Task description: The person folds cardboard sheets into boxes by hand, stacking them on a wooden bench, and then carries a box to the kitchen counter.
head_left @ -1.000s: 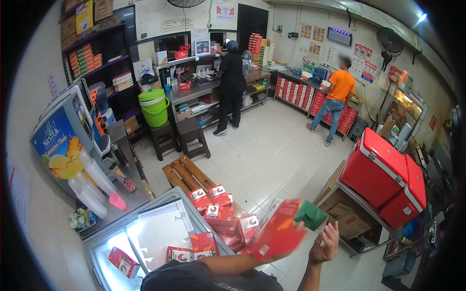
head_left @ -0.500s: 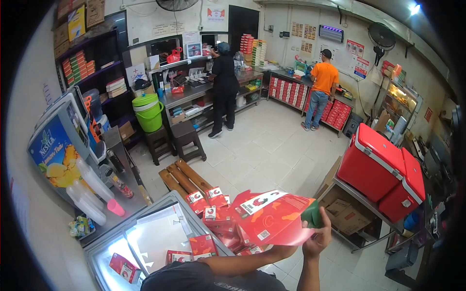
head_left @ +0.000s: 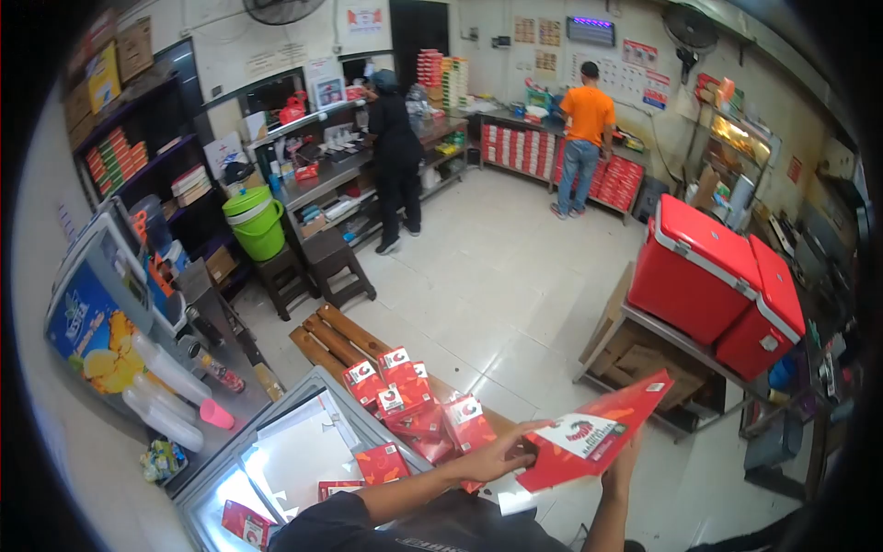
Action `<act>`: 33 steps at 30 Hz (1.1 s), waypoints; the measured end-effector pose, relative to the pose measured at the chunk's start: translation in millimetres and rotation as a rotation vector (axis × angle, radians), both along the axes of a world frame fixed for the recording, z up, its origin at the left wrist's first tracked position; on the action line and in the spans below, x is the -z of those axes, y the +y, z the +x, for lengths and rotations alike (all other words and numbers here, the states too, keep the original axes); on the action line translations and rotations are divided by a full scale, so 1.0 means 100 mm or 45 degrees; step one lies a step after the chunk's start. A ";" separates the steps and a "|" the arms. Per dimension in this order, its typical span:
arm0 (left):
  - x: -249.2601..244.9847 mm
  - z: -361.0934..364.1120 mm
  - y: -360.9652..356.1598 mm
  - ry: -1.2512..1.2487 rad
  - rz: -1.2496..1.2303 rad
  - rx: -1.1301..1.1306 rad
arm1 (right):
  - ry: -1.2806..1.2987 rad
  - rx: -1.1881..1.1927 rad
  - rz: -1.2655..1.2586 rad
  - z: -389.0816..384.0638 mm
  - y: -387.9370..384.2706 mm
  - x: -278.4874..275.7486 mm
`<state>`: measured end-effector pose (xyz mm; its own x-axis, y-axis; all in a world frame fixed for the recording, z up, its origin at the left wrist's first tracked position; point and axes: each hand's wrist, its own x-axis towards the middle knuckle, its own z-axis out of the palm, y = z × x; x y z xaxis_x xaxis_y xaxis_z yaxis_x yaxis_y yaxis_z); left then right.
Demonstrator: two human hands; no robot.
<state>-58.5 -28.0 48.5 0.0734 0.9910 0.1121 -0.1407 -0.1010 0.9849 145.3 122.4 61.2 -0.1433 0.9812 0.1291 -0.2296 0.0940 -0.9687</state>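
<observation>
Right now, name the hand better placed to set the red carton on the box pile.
Left, probably: the left hand holds the red carton at its edge beside the box pile; the right hand supports it farther away.

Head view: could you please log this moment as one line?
left hand: grips red carton | right hand: holds red carton | red carton: flat, tilted | nearby: stacked red boxes

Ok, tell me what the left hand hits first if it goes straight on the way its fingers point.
The left hand points rightward at the flat red carton, whose near edge its fingertips seem to touch already. The right hand holds the far side.
</observation>
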 end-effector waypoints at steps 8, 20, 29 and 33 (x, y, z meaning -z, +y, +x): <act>0.63 0.18 0.22 -0.222 -0.183 -0.202 | -0.571 0.362 0.325 -0.02 -0.13 0.13; 0.33 0.43 0.29 -0.501 -0.471 -0.616 | -0.701 -0.281 0.659 -0.05 -0.55 0.38; 0.28 0.37 0.29 0.018 0.057 -0.584 | -0.606 -0.429 0.367 -0.22 -0.57 0.31; 0.51 0.37 0.37 0.023 0.048 -0.687 | -0.662 0.003 0.483 -0.19 -0.62 0.33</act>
<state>-21.8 8.8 -2.1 -0.4427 0.8837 0.1519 -0.0421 -0.1897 0.9809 126.2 60.2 28.4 -0.2782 0.8816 0.3814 0.2616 0.4516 -0.8530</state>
